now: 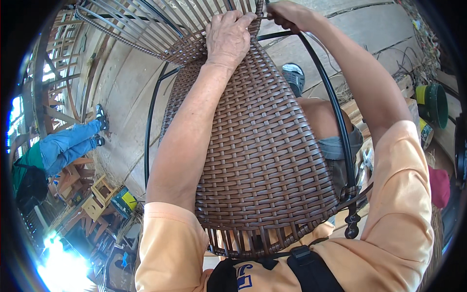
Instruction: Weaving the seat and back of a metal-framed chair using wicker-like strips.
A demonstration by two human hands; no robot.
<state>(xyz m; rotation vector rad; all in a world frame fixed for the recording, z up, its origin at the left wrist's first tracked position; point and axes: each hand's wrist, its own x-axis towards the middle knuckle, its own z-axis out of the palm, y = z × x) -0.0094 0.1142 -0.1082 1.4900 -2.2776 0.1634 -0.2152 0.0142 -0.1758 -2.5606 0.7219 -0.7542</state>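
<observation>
A brown wicker chair (258,146) stretches in front of me, its flat panel tightly woven on a black metal frame (335,104). At the panel's far end, my left hand (228,39) is closed over the weave, fingers bent toward the right edge post. Slats (141,29) fan out from the weave on the far left, with open gaps between them. Just right of that post, my right hand (291,17) is closed on a thin brown wicker strand (322,45), which curves down beside my forearm. The right fingertips are partly in shadow.
A foot in a dark sandal (294,78) and a bent knee are right of the panel. Scissors or pliers (366,159) lie near the right frame leg. Green buckets (432,104) stand far right. At left are a person in jeans (68,146) and wooden frames (99,197).
</observation>
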